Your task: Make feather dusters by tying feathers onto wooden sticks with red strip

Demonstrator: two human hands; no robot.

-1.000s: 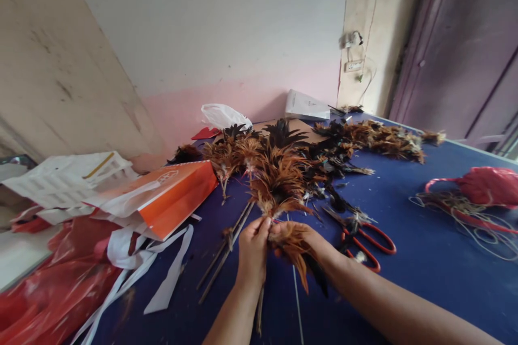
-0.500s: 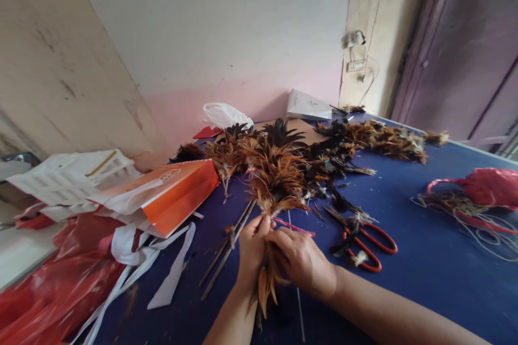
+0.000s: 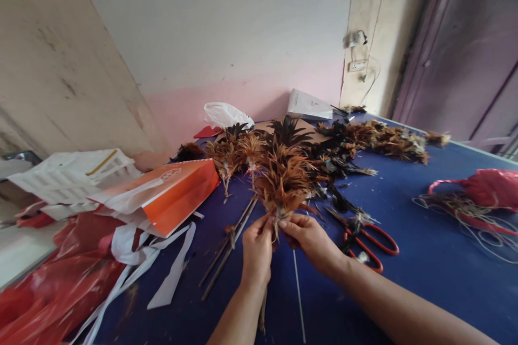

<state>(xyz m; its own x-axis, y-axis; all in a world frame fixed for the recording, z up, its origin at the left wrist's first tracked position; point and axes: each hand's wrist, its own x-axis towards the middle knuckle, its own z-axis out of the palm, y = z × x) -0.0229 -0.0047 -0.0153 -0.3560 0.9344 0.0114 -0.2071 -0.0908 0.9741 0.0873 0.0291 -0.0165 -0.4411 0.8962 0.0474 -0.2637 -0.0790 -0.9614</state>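
Brown and black feathers form a bushy feather duster standing up in front of me. My left hand is closed around its stem just below the feathers. Thumb and finger of my right hand pinch the lowest feathers' base from the other side. Below my left hand, the end of a thin stick shows beside the wrist. To the right lie scissors with red handles, a few feather scraps on them. On the left rest thin bare sticks.
Loose feather bundles spread across the back of the blue table. An orange paper bag and a red plastic bag lie left. Pink plastic twine and tangled cord sit right.
Feathers that hung down below my hands no longer show there. My right hand has moved up and slightly right to the feather base. The pink strand beside it is out of sight.
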